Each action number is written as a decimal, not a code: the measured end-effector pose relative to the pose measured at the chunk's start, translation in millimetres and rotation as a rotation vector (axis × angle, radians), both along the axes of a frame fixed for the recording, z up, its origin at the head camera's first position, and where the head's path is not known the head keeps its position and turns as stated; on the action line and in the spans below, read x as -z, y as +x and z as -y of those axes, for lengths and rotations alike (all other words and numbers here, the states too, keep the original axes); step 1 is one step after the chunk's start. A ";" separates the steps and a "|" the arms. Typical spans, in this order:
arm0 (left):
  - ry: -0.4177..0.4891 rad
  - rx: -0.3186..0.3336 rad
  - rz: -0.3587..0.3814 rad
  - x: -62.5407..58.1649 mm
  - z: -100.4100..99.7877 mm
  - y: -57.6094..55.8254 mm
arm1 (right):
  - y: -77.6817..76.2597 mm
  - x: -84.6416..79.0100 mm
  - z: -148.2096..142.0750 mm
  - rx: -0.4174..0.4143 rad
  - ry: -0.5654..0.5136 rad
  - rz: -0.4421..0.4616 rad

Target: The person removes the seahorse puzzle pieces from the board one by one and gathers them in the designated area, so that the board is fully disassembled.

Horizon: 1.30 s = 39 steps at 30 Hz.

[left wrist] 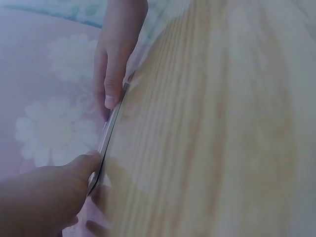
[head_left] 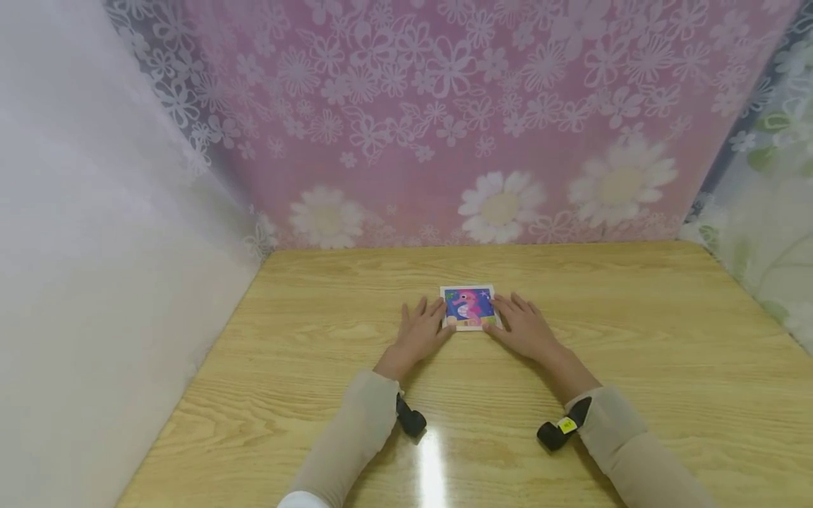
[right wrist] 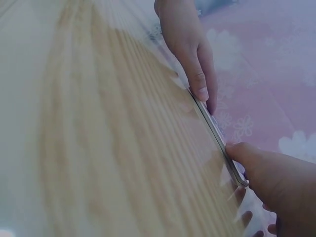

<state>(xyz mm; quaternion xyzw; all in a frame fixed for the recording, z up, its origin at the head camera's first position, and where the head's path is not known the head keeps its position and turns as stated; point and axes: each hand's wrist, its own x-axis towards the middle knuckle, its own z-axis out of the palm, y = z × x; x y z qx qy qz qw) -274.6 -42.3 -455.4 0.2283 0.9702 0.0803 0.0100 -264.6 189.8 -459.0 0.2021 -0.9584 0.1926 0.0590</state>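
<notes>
A small, thin seahorse picture (head_left: 468,307) with a white border lies on the wooden table, pink on blue. My left hand (head_left: 422,333) holds its left side, thumb at the near corner and the other fingers spread along and beyond the edge. On the opposite side my right hand (head_left: 524,330) holds the right edge, its thumb at the near right corner. Both wrist views show the picture edge-on, with the left thumb (left wrist: 86,163) and the right thumb (right wrist: 239,152) against its near edge. Some fingertips are hidden behind the hands.
The wood-grain table (head_left: 286,395) has a glossy surface with a bright reflection near the front. A pink floral curtain (head_left: 406,141) hangs behind its far edge. A pale wall (head_left: 95,247) stands on the left. Black straps with small devices (head_left: 411,422) sit on both wrists.
</notes>
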 end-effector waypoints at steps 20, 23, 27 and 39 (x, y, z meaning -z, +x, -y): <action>-0.022 0.033 -0.032 -5.6 -0.7 13.3 | 14.6 -2.2 -5.0 -0.008 0.002 -0.029; -0.026 0.035 -0.027 -5.8 -0.4 16.0 | 16.9 -1.3 -5.7 -0.011 -0.002 -0.032; -0.028 0.037 -0.012 -5.3 0.4 19.0 | 19.5 -0.1 -5.7 -0.017 -0.001 -0.026; -0.025 0.056 -0.021 -5.9 0.3 24.7 | 25.0 -1.8 -7.2 -0.026 0.019 -0.025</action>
